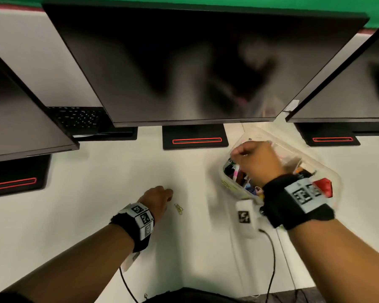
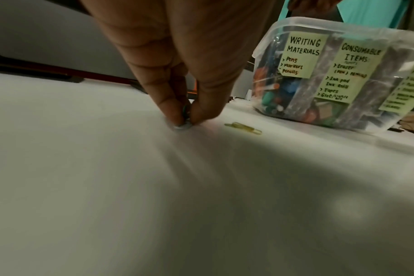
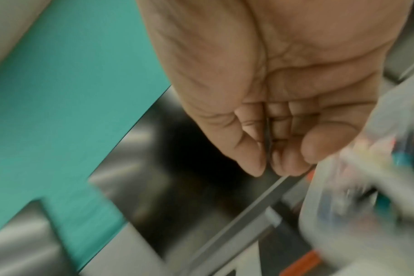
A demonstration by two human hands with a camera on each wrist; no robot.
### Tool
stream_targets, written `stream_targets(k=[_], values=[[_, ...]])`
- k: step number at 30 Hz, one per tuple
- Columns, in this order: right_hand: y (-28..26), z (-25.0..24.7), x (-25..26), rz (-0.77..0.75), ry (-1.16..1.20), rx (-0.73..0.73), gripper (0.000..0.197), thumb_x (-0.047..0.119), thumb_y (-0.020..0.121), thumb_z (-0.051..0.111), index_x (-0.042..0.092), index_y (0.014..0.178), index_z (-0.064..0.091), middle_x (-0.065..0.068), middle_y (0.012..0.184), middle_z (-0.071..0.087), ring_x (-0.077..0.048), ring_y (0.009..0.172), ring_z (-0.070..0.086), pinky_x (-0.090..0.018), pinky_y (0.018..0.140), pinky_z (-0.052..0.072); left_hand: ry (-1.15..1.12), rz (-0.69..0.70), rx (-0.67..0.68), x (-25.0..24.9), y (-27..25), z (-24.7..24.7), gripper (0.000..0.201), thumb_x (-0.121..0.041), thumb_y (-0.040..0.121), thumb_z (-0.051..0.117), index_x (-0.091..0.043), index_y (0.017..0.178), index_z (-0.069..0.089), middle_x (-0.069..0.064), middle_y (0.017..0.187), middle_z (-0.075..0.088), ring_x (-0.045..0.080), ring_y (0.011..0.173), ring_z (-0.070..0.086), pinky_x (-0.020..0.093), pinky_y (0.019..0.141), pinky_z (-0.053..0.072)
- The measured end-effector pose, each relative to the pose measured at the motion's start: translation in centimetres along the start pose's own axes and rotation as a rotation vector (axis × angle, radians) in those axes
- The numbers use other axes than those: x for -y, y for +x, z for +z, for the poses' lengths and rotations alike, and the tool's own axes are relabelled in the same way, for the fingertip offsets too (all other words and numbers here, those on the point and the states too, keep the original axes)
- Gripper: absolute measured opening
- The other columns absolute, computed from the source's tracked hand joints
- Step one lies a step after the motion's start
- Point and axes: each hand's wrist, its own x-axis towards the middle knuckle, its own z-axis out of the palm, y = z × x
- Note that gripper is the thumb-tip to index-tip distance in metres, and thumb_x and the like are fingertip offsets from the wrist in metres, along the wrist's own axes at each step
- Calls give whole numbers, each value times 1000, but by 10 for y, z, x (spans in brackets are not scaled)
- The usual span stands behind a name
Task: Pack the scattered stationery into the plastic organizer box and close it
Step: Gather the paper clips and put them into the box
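Note:
The clear plastic organizer box (image 1: 227,184) stands at the right, packed with pens and small items and labelled with yellow notes (image 2: 300,56). My right hand (image 1: 239,154) hovers over its open top, and between thumb and fingers it pinches a thin dark metal piece (image 3: 270,138), seen edge-on. My left hand (image 1: 170,196) is down on the white table (image 1: 118,182). There its fingertips (image 2: 177,119) pinch a small greenish-silver item (image 2: 184,124) that lies flat. Gold paper clips (image 1: 178,208) lie loose just right of that hand, also in the left wrist view (image 2: 243,128).
Three dark monitors hang over the back of the table, the middle one (image 1: 184,62) on a black base with a red strip (image 1: 196,141). A black keyboard (image 1: 77,118) sits at the back left. Wrist-camera cables (image 1: 271,259) trail to the near edge.

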Motion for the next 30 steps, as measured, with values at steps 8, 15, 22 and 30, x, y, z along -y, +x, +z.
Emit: stream_targets(k=[8, 15, 22, 30], values=[[-25, 167, -18, -75, -534, 604, 37, 26, 93, 53, 1, 120, 56, -18, 129, 54, -30, 120, 51, -32, 98, 39, 189, 25, 13, 3, -11, -5, 32, -7, 91, 39, -9, 121, 45, 15, 119, 52, 33, 107, 54, 39, 88, 46], [-22, 188, -33, -72, -548, 500, 29, 17, 95, 49, 0, 117, 57, -17, 126, 58, -30, 117, 53, -31, 96, 38, -28, -59, 10, 13, -15, -9, 26, -2, 87, 39, -8, 110, 50, 13, 117, 54, 31, 106, 53, 35, 90, 43], [-37, 172, -30, -47, -544, 535, 16, 10, 94, 44, 6, 105, 55, -17, 113, 55, -30, 119, 51, -34, 91, 42, -409, -243, -141, 31, -19, -23, 16, -4, 81, 56, -11, 93, 65, 5, 96, 66, 23, 96, 61, 21, 73, 38], [-42, 59, -2, -69, -246, 258, 9, 13, 87, 59, 8, 89, 65, -6, 92, 67, -22, 84, 59, -21, 70, 38, -613, 48, -309, -54, -8, -99, 35, 1, 77, 62, -31, 65, 52, -12, 63, 59, -8, 56, 57, 0, 53, 39]])
